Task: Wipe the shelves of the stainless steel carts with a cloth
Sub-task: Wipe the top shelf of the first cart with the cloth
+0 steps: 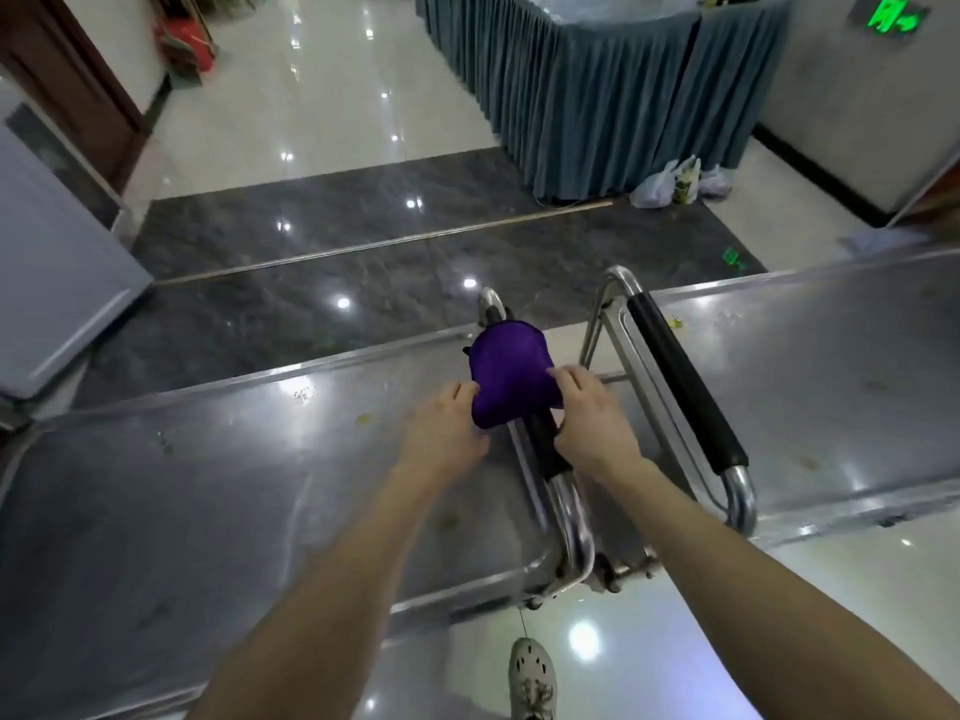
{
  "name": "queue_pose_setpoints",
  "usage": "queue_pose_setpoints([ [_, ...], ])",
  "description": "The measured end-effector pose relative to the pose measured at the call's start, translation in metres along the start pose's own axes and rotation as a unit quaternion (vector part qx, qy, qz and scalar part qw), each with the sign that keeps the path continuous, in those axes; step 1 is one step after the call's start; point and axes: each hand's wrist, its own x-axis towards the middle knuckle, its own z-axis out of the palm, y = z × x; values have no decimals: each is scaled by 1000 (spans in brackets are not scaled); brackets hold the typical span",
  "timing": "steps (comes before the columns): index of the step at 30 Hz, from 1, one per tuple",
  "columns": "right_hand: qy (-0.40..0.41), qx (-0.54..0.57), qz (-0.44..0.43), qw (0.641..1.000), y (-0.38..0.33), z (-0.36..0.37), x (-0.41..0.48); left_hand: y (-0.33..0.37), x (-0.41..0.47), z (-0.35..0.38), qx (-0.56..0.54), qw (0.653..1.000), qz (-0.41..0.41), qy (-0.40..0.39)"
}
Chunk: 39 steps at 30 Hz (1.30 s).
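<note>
Head view: left hand (448, 433), right hand (592, 426) grip cloth (511, 368) on handle (546, 449)

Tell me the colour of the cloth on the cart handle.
Solid purple: the cloth lies over the black handle grip, shown clearly in the head view.

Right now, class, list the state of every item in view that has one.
Purple cloth: draped over left cart handle, held by both hands.
Left hand: grips cloth's left edge.
Right hand: grips cloth's right edge.
Left cart shelf: dirty, yellowish specks.
Right cart shelf: dirty, yellowish specks.
Right cart handle: bare.
</note>
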Motion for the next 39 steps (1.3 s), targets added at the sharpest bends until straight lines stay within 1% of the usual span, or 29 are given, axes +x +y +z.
queue_pose_setpoints([
  [4, -43, 13, 11, 999, 15, 3, 11, 12, 13, 17, -1, 999, -32, 11],
  [6, -35, 12, -2, 999, 18, 6, 20, 15, 21, 24, -3, 999, -42, 33],
  [10, -2, 1, -30, 1000, 20, 2, 27, 18, 27, 29, 20, 997, -32, 69],
  [13, 45, -1, -60, 997, 18, -4, 28, 11, 24, 24, -29, 991, -27, 127],
  [17, 101, 36, -116, 987, -10, -15, 37, -24, 8, -5, -115, 970, -67, 203],
  [20, 92, 86, -161, 979, -52, -15, 50, -66, -16, -30, -153, 950, -100, 253],
  [22, 83, 108, -195, 971, -85, -6, 56, -98, -37, -42, -168, 942, -116, 268],
  [23, 66, 115, -204, 970, -102, 1, 58, -115, -49, -48, -174, 938, -128, 270],
  [27, -34, 142, -199, 969, -171, 42, 51, -183, -105, -65, -200, 925, -180, 268],
  [29, -64, 153, -201, 965, -208, 66, 41, -220, -135, -72, -201, 923, -188, 269],
  [35, -89, 169, -201, 961, -326, 128, 5, -334, -226, -94, -276, 898, -202, 277],
  [37, -97, 167, -194, 962, -366, 144, -5, -371, -254, -104, -282, 897, -204, 271],
  [39, -100, 172, -188, 962, -401, 158, -14, -404, -277, -115, -272, 905, -201, 259],
])
